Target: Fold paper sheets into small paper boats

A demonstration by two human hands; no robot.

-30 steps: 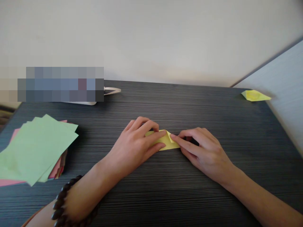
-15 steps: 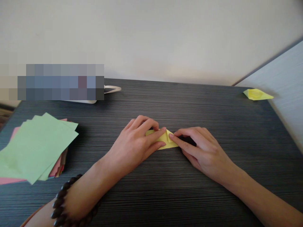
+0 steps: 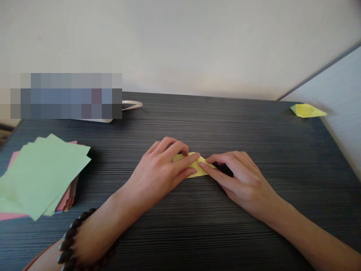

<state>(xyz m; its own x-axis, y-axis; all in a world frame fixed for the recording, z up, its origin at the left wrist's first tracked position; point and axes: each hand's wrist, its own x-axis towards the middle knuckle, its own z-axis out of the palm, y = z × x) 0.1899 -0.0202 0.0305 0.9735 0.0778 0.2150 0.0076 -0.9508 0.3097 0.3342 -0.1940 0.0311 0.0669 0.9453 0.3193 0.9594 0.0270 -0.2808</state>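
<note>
A small folded piece of yellow paper (image 3: 194,165) lies flat on the dark table in front of me. My left hand (image 3: 165,163) covers its left part, with the index finger and thumb holding it down and the other fingers curled. At the paper's right end, my right hand (image 3: 239,173) has its index finger on the folded corner and its thumb by the lower edge. That corner tapers to a point beneath the right fingers, which partly hide it.
On the left is a pile of coloured paper sheets (image 3: 42,177), light green on top and pink below. A folded yellow paper piece (image 3: 307,110) sits at the back right corner of the dark wood-grain table (image 3: 197,229). A blurred-out object with a pale loop (image 3: 134,104) stands at the back left.
My right fingers have shifted slightly on the yellow paper. Its right corner flap, folded inward before, now extends to the right as a point. My left hand stays in place.
</note>
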